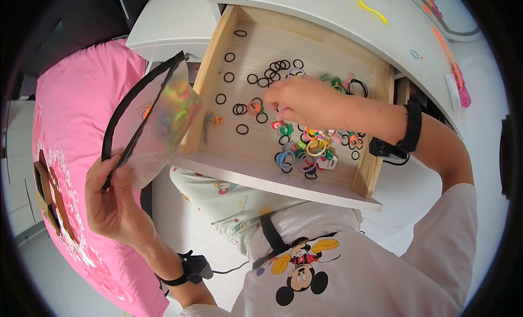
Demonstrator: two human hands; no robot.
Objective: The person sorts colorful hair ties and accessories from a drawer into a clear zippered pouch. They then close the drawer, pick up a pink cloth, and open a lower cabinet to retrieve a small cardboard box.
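Observation:
My left hand (117, 205) grips a translucent zip pouch (144, 162) with a black edge by its lower corner. Blurred colourful small items show through its side. Over the middle of an open wooden drawer (218, 145), my right hand (291, 99) has its fingers curled together. Whatever they may pinch is hidden from view. Around that hand lie several thin black hair ties (269, 73). Just below it is a pile of colourful hair ties (316, 148) with small charms. An orange hair tie (254, 107) rests left of the fingers, and a small orange piece (218, 120) lies near the drawer's left wall.
A white desktop (321, 6) borders the drawer's far side, with a yellow strip (372, 12) and a pink-handled item (462, 91) on it. Pink bedding (81, 126) is at the left. The drawer's white front (272, 187) stands close to my lap.

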